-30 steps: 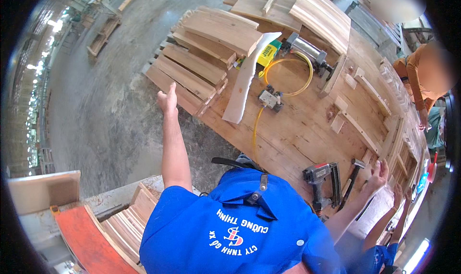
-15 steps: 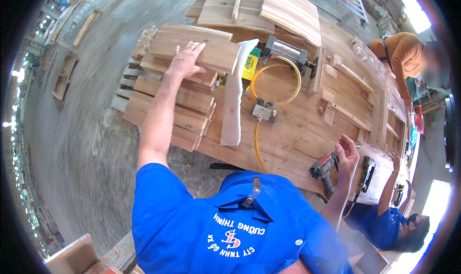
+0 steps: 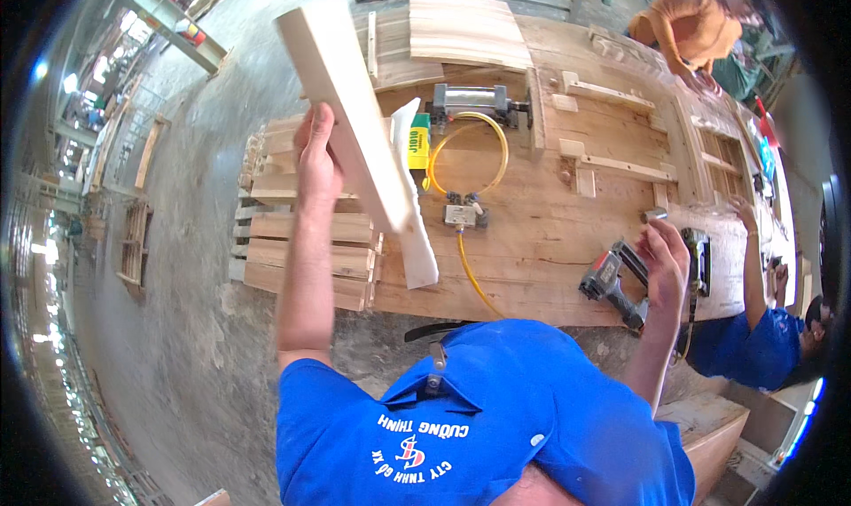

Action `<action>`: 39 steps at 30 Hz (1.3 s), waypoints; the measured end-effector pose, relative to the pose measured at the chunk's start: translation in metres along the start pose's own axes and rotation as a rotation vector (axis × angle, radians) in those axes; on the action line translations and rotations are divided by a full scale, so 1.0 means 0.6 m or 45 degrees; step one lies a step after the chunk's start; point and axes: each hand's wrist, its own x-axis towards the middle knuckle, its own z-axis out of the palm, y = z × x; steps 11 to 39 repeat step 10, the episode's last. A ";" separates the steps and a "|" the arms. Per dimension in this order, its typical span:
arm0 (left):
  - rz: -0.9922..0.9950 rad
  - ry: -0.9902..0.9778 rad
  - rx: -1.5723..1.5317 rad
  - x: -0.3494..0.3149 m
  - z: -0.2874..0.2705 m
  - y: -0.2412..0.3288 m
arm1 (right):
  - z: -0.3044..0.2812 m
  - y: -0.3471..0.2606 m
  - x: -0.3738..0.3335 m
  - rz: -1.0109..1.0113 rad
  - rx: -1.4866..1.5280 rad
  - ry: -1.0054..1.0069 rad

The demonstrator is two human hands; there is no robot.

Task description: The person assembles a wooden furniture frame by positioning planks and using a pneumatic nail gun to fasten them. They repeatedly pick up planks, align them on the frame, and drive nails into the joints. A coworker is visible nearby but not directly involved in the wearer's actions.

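Note:
My left hand [image 3: 319, 156] is closed round the edge of a pale wooden board [image 3: 350, 107], which is raised and tilted above the table's left end. Beneath and beside it is a stack of similar boards [image 3: 306, 231]. At the right, my right hand [image 3: 667, 262] is closed with its fingertips together on a small grey metal piece [image 3: 654, 214]; its exact kind is too small to tell. A grey and black nail gun [image 3: 607, 280] lies on the table just left of that hand. A strip of white foam sheet [image 3: 419, 253] hangs down beside the raised board, partly hidden by it.
On the wooden table [image 3: 532, 266] are a metal air cylinder [image 3: 470, 98], a yellow hose [image 3: 505, 147], a valve [image 3: 461, 215] and a green-yellow box [image 3: 418, 142]. Wooden frame strips [image 3: 612, 162] lie farther right. A person in orange [image 3: 691, 18] and one in blue [image 3: 745, 351] are nearby.
My left hand has taken hold of a board from the stack and lifted it, turning it steeply. My right hand stays by the nail gun. The view has shifted.

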 end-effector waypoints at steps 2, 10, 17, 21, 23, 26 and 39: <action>-0.158 0.105 -0.495 -0.031 0.098 0.002 | 0.045 -0.025 0.003 -0.031 -0.024 -0.112; -0.297 -0.648 -1.465 -0.110 0.347 -0.140 | 0.062 -0.046 -0.017 -0.371 -0.549 -0.618; -0.297 -0.648 -1.465 -0.110 0.347 -0.140 | 0.062 -0.046 -0.017 -0.371 -0.549 -0.618; -0.297 -0.648 -1.465 -0.110 0.347 -0.140 | 0.062 -0.046 -0.017 -0.371 -0.549 -0.618; -0.297 -0.648 -1.465 -0.110 0.347 -0.140 | 0.062 -0.046 -0.017 -0.371 -0.549 -0.618; -0.297 -0.648 -1.465 -0.110 0.347 -0.140 | 0.062 -0.046 -0.017 -0.371 -0.549 -0.618; -0.297 -0.648 -1.465 -0.110 0.347 -0.140 | 0.062 -0.046 -0.017 -0.371 -0.549 -0.618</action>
